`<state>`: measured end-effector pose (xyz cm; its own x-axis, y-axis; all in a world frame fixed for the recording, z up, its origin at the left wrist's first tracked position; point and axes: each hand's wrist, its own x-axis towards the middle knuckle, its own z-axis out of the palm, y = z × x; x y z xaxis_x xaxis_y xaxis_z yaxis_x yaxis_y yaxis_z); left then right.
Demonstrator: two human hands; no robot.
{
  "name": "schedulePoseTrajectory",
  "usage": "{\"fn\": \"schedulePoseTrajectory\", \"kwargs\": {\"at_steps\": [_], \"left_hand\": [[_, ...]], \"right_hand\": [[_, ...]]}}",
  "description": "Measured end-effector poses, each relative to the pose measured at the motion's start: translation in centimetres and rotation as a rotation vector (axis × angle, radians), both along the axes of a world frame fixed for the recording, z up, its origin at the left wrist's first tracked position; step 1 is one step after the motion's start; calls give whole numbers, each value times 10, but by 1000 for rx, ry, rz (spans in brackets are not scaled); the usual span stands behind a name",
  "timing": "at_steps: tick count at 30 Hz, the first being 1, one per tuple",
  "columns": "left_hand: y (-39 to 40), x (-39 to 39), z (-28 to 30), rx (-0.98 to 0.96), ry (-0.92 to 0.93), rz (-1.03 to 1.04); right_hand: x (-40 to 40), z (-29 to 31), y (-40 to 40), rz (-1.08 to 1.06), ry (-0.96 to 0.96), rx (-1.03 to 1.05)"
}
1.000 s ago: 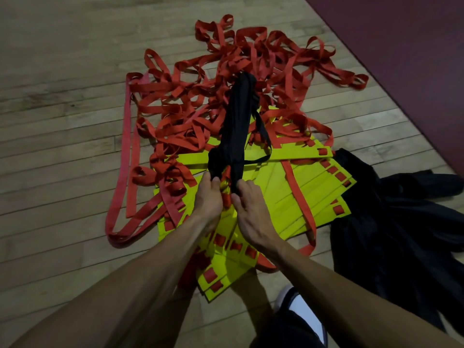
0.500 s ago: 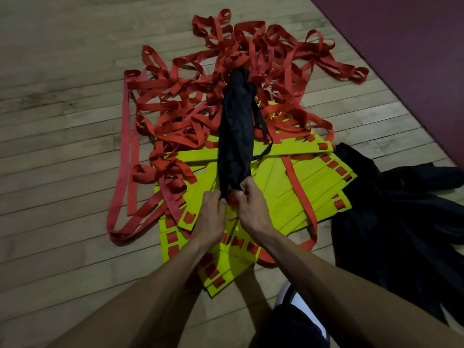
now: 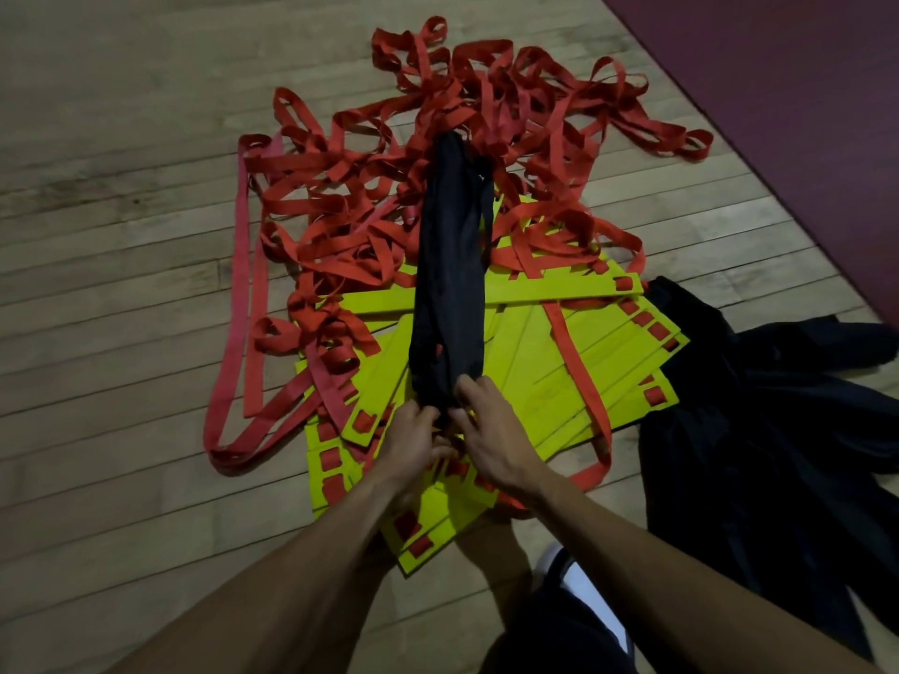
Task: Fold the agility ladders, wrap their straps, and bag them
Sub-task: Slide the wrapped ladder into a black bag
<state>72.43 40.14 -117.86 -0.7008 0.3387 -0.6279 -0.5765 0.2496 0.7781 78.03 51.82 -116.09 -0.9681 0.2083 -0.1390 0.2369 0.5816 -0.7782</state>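
Both hands work at the near end of a long, narrow black fabric bag, stuffed full and lying lengthwise on top of the pile; left hand has fingers curled in at the bag's mouth, right hand has fingers wrapped over the same end, thumb side toward the left; looks like both are gripping the bag opening or its drawcord, tho the cord itself is hidden btwn the hands, can't tell exactly. A bit of red shows thru near the mouth, so prob. one ladder is bagged inside.

Under the bag: flat neon-yellow plastic rungs fanned out loosely, w/ a big tangle of red webbing straps spread over the wooden plank floor beyond and to the left; loose black fabric heap just right of the rungs, maybe more bags; dark red mat at far right.

Judgement: closing up one bag; the rest of the job is far from done, since the straps are unwrapped and the rungs unstacked.

Risks: mouth pulled shut over a strap end, leaving it caught or the bag half open; lifting the bag could snag the tangled webbing under it and drag the rungs out of order; setting it down among the heap may bury it; knots tighten if straps get yanked.
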Motion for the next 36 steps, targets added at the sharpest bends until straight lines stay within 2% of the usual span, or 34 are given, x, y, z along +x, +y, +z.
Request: {"fn": "schedulePoseTrajectory", "kwargs": {"at_steps": [4, 7, 10, 13, 16, 18, 19, 21, 24, 27, 30, 33, 36], "left_hand": [[2, -3, 4, 2, 100, -15], [-4, -15, 5, -83, 190, -183], [-11, -20, 0, -293, 443, -374], [-15, -18, -9, -404, 664, -419], [-14, -16, -8, -282, 563, -252], [-5, -26, -4, -262, 442, -73], [-1, -36, -3, -284, 421, -52], [11, -56, 2, -370, 412, -113], [33, -78, 7, -373, 373, -223], [51, -86, 8, -419, 323, -298], [57, -89, 10, -486, 357, -311], [56, -90, 10, -332, 308, -182], [52, -82, 20, -264, 366, -78]], "right_hand": [[10, -5, 5, 171, -6, 89], [10, -9, 15, 289, -93, 180], [5, -8, 15, 298, -162, 262], [0, -9, 14, 288, -189, 297], [1, -5, 17, 268, -227, 299], [-2, -1, 21, 156, -205, 220], [-5, 0, 23, 65, -172, 186], [-13, 1, 25, -164, -133, 110], [-28, -1, 23, -398, -209, -221], [-41, -2, 15, -375, -236, -334], [-44, 3, 12, -409, -208, -514], [-43, 11, 7, -435, -201, -654], [-46, 21, 4, -424, -161, -654]]}}
